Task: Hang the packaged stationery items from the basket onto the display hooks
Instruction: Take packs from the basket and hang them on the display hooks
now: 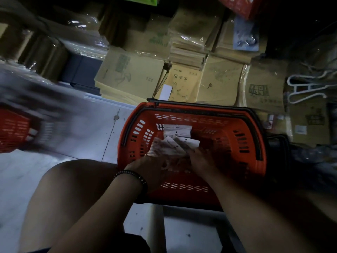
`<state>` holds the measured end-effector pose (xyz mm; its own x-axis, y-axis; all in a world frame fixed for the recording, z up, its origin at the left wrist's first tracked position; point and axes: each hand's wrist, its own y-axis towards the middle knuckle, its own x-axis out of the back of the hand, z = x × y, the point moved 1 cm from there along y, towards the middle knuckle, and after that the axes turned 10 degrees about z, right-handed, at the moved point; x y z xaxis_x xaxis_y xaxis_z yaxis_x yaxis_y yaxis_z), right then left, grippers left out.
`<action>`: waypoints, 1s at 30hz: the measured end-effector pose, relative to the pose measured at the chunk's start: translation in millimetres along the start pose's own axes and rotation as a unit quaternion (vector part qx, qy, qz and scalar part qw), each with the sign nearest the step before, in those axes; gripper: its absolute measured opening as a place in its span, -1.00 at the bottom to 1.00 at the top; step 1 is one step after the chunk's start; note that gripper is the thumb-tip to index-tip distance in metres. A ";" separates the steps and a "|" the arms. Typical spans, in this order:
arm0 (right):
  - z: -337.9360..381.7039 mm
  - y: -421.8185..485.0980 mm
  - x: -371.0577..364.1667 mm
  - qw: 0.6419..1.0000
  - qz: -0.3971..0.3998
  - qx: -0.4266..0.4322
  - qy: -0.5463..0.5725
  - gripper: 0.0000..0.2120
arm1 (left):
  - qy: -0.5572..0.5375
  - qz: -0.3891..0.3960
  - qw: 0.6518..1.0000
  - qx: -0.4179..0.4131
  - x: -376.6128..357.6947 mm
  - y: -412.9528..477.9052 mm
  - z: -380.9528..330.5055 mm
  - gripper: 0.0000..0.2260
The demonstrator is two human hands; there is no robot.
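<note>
An orange plastic basket (242, 143) with black handles stands on the floor in front of me. Inside it lie several packaged stationery items (177, 131) with white header cards. Both hands reach into the basket. My left hand (151, 168), with a dark bead bracelet on the wrist, grips a fanned bunch of packages (167, 147) by their lower ends. My right hand (198, 159) rests on the same bunch from the right, fingers closed on it. No display hooks are in view.
Stacks of brown exercise books (131, 73) in clear wrap fill the shelf behind the basket. A white wire hanger (306, 90) lies at the right. A second orange basket (14, 130) sits blurred at the left. My bare knee (73, 189) is at lower left on the pale tiled floor.
</note>
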<state>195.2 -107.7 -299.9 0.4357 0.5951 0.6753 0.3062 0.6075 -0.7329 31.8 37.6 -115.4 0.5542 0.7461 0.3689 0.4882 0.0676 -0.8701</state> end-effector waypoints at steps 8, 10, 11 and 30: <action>23.0 14.7 3.3 0.999 -0.020 -0.022 -0.031 -0.59 | -0.009 0.010 1.000 0.021 1.1 5.2 9.2 -0.67; 21.7 3.8 14.4 0.999 -0.043 -0.001 -0.022 -0.55 | -0.004 0.014 0.999 0.029 3.5 7.1 11.5 -0.67; 18.7 -2.5 20.6 0.998 -0.067 0.012 -0.011 -0.54 | -0.008 0.019 0.999 0.037 4.3 7.5 11.3 -0.66; 12.8 -187.6 148.9 0.855 -0.388 0.162 0.303 -0.81 | -0.765 0.055 0.637 -0.085 31.8 -69.0 -18.2 -0.08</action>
<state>191.7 -126.3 -60.8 0.5955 -0.3760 0.7099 0.4945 0.8680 0.0449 28.0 44.6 -37.7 -0.6495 0.5211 -0.5537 0.6406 -0.0174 -0.7677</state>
